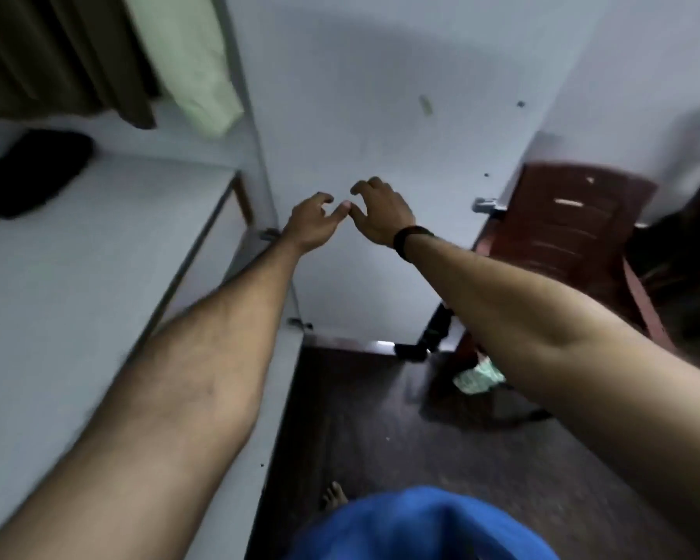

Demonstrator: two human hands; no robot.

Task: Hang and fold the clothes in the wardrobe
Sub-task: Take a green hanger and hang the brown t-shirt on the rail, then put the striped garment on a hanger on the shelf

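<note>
Both arms are stretched toward the wardrobe door (pixel 380 95); left hand (pixel 312 222) and right hand (pixel 380 216) are loosely curled, nothing grasped, thumbs touching, probably readied for another garment.

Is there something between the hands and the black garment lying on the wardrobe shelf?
Nothing visible blocks it. Both hands, left hand and right hand, are empty before the open door; the black garment lies uncovered on the shelf.

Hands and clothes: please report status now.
Left hand and right hand both empty, fingers loose. Black garment on shelf, untouched. Nothing in the way.
</note>
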